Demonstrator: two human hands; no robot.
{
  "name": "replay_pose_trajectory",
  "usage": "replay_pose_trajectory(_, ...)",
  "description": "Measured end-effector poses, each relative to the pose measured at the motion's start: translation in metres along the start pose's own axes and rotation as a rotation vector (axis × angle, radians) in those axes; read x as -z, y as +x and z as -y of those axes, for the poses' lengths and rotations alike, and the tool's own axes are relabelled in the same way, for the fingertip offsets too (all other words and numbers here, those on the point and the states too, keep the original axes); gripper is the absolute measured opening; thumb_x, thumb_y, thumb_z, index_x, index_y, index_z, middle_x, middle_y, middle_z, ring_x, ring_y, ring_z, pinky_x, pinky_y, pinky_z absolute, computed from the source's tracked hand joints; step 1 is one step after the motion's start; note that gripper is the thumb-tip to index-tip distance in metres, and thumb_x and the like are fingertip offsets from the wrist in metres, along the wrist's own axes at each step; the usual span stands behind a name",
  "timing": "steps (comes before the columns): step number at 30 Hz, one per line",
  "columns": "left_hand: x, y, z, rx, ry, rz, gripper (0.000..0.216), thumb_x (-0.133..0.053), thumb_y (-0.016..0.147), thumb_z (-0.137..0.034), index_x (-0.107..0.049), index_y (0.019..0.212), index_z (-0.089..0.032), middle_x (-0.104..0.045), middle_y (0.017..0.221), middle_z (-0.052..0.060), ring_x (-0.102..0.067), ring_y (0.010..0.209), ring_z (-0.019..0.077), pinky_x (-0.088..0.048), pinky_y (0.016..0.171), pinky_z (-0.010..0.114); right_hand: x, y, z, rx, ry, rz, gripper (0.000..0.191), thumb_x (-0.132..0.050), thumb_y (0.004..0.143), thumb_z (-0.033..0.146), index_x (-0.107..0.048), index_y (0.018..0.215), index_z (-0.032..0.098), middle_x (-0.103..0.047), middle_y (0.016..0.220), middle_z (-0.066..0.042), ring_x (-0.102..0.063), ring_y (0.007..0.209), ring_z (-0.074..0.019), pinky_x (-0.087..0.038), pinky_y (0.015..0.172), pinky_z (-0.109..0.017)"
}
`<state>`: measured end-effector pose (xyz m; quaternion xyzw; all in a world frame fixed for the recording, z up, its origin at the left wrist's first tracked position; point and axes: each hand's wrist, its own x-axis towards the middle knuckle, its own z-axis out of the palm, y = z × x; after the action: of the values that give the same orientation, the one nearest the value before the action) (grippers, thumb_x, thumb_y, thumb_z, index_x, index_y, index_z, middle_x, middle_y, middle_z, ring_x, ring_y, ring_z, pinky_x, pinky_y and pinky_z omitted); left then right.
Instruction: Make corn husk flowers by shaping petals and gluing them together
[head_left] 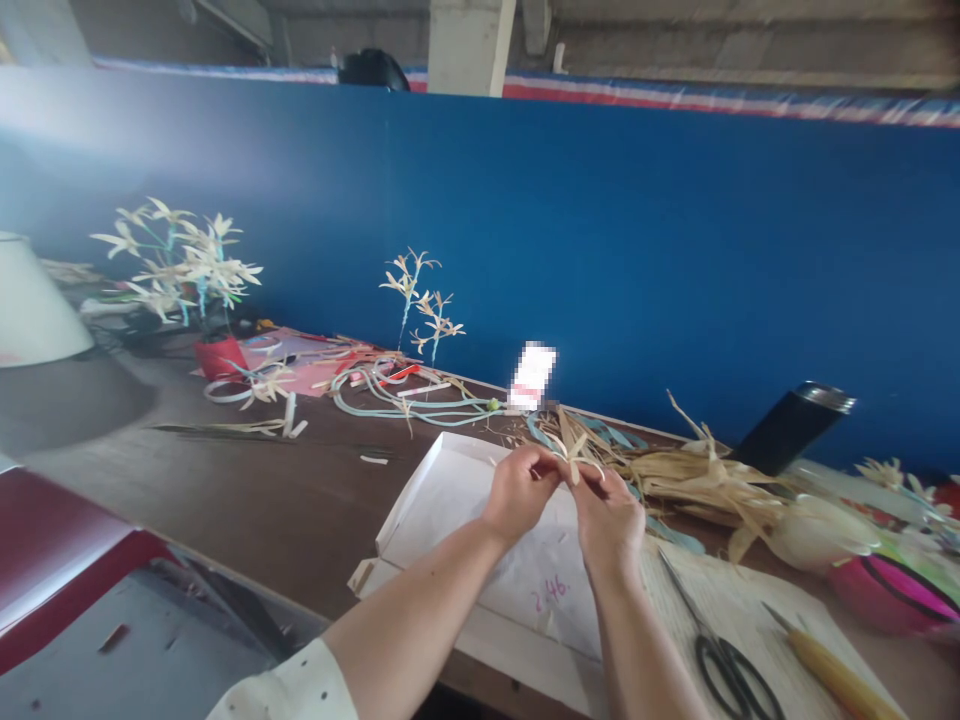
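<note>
A small pale straw flower [576, 455] is being pinched between the fingertips of the left hand [517, 492] and the right hand [609, 512], both closed narrowly on it, just above the far edge of the shallow white cardboard tray [442, 495]. Black-handled scissors [721, 655] are lying right of the tray, a heap of dried straw strips [697, 480] beyond its right corner.

Blue partition [600, 230] behind brown table [285, 500]; perhaps concrete above.
</note>
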<state>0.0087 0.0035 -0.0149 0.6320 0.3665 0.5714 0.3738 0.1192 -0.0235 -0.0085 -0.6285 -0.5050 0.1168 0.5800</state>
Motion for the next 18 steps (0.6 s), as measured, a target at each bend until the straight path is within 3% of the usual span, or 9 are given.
replay_pose_trajectory(6,0.0019,-0.0011,-0.0006,-0.01,0.016,0.053,0.017,-0.06,0.077,-0.027,-0.067,0.09,-0.018,-0.066,0.093,0.005,-0.059,0.076,0.0122,-0.046,0.067,0.021,0.0006,0.0051,-0.0067,-0.149,0.229,-0.037,0.038,-0.069,0.063,0.049,-0.069,0.08,0.015,-0.065,0.071,-0.003,-0.057,0.067,-0.0186,-0.041,0.063,-0.028)
replay_pose_trajectory(9,0.0034,-0.0004,-0.0011,-0.001,0.034,0.113,0.021,-0.055,0.081,-0.031,-0.069,0.09,-0.018,-0.068,0.088,0.004,-0.06,0.079,0.0142,-0.046,0.069,0.022,0.0006,0.0059,-0.0082,-0.195,0.273,-0.007,0.041,-0.071,0.062,0.05,-0.068,0.08,0.013,-0.064,0.068,-0.003,-0.056,0.064,-0.0179,-0.041,0.06,-0.027)
replay_pose_trajectory(12,0.004,0.0004,-0.0016,0.013,0.075,0.153,0.022,-0.054,0.081,-0.032,-0.071,0.086,-0.019,-0.069,0.079,0.003,-0.06,0.075,0.0149,-0.044,0.068,0.022,0.0015,0.0052,-0.0076,-0.184,0.213,0.018,0.041,-0.069,0.064,0.051,-0.069,0.082,0.015,-0.064,0.067,-0.002,-0.056,0.064,-0.0175,-0.041,0.061,-0.027)
replay_pose_trajectory(18,0.002,0.0015,0.0017,0.063,0.086,0.096,0.017,-0.059,0.076,-0.031,-0.071,0.077,-0.018,-0.068,0.074,0.001,-0.059,0.069,0.0137,-0.043,0.064,0.022,0.0007,0.0028,-0.0047,-0.061,0.09,0.01,0.036,-0.065,0.067,0.05,-0.07,0.079,0.017,-0.067,0.071,-0.003,-0.06,0.071,-0.0206,-0.042,0.067,-0.028)
